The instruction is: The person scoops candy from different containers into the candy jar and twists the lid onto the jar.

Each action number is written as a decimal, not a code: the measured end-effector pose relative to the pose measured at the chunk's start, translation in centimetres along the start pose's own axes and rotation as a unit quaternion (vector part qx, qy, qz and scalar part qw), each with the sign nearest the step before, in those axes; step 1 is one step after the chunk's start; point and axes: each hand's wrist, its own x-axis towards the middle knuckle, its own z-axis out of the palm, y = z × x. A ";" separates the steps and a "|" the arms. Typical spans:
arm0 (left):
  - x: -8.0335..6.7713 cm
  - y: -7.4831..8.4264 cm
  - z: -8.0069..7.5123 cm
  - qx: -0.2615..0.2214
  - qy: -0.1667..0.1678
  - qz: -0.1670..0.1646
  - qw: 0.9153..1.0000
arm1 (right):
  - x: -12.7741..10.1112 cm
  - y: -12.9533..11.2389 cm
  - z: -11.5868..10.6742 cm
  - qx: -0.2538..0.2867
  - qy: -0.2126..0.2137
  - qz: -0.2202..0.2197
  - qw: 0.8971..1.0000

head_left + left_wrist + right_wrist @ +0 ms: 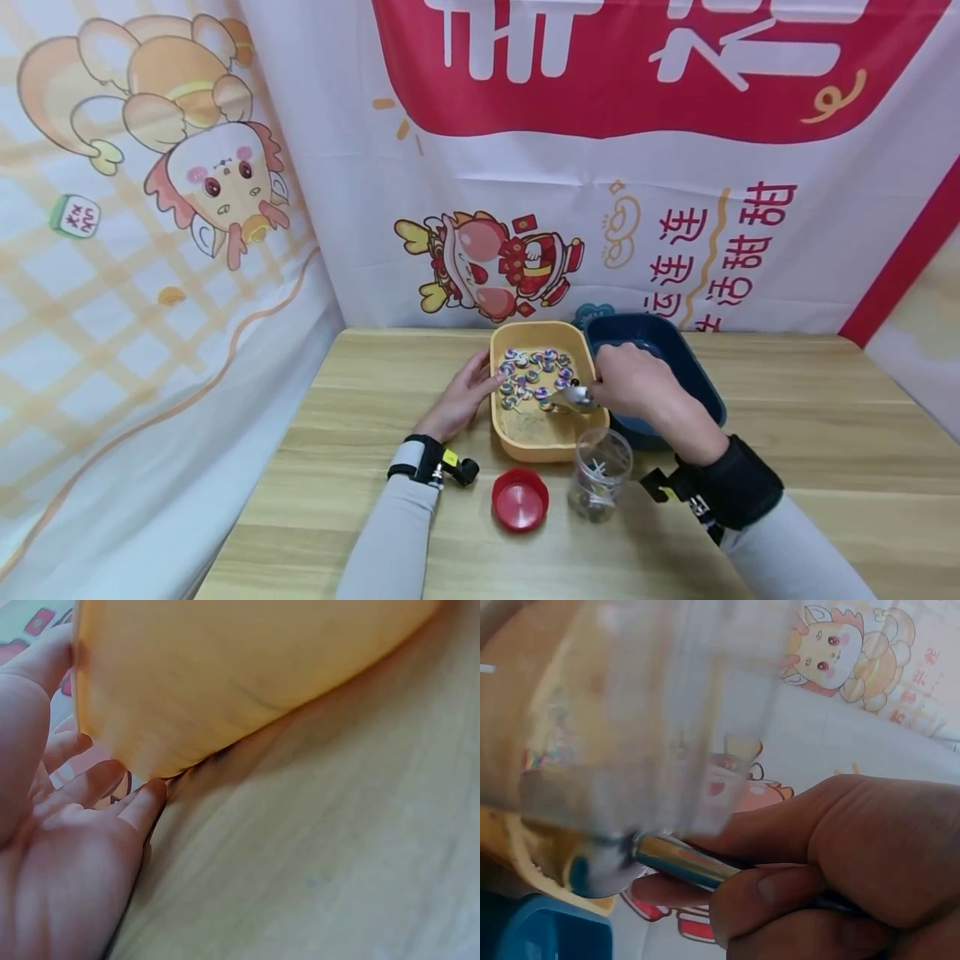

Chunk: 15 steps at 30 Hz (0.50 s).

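Left hand (462,395) grips the yellow tub (536,452) by its rim; right hand (637,385) holds a metal scoop (574,398) beside swirl lollipops (532,377).

Head view looked down on the bench (322,467); close wrist views shared its tray (536,452): left, twelve o'clock; right, nine.

On the desk (322,433), toward the back, side by side: left-hand tray (525,429), with lollipops (542,393) in it and a scoop (573,400) at its right side; right-hand tray (693,375). In front: lid (521,502), with jar (600,475) to its right.
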 end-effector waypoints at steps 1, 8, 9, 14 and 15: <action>0.0 0.1 0.0 0.009 0.000 -0.004 1.000 | -0.1 0.2 0.1 0.001 0.001 -0.001 1.000; 0.5 0.2 0.3 0.052 -0.001 -0.018 0.998 | -1.4 0.0 0.7 -0.007 0.012 -0.008 1.000; 0.7 0.3 0.4 0.053 -0.002 -0.014 0.999 | -1.4 -0.1 0.7 -0.010 0.013 -0.003 1.000; 1.3 0.5 1.0 0.046 -0.012 -0.006 0.999 | -0.9 0.2 0.8 -0.015 0.020 0.031 0.999; 1.4 0.4 1.1 0.044 -0.014 -0.006 0.999 | -0.8 0.4 1.0 -0.010 0.023 0.034 0.999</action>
